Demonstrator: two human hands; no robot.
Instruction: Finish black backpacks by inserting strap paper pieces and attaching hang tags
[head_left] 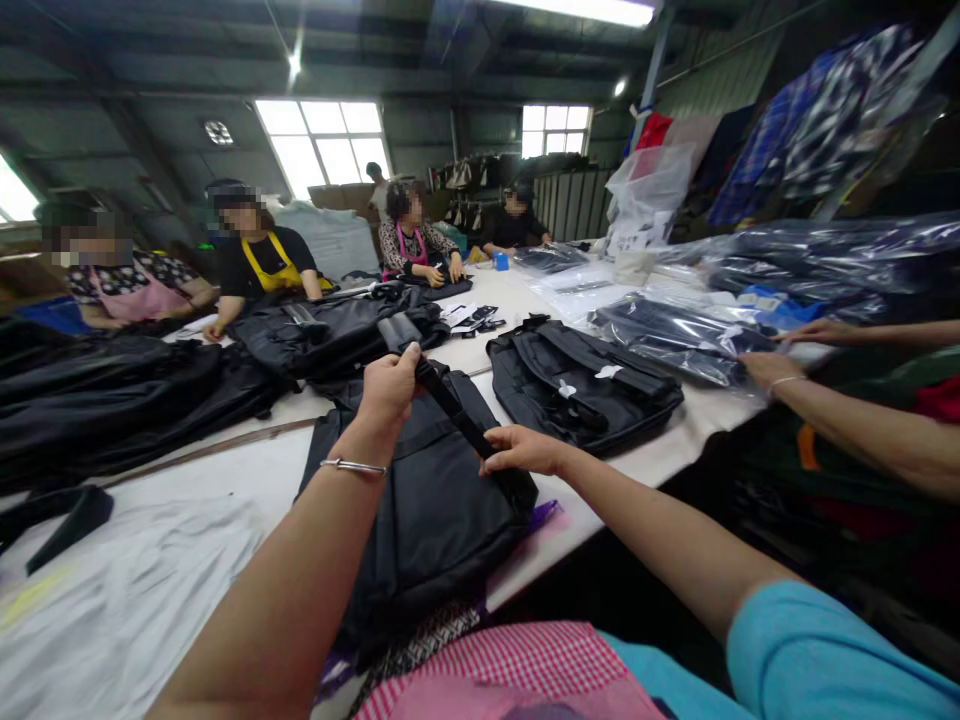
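1. Left hand [391,385]: grip closed on the upper end of a black strap [454,410], thumb uppermost.
2. Right hand [521,450]: grip pinches the same strap lower down, by the bag's right side.
3. Black bag [420,500] lies on the counter [225,485], below both grips, strap slanting over it.
4. Second black bag [600,390] lies just beyond the right hand.

Both hands [390,390] [521,450] grip, arms stretched forward.
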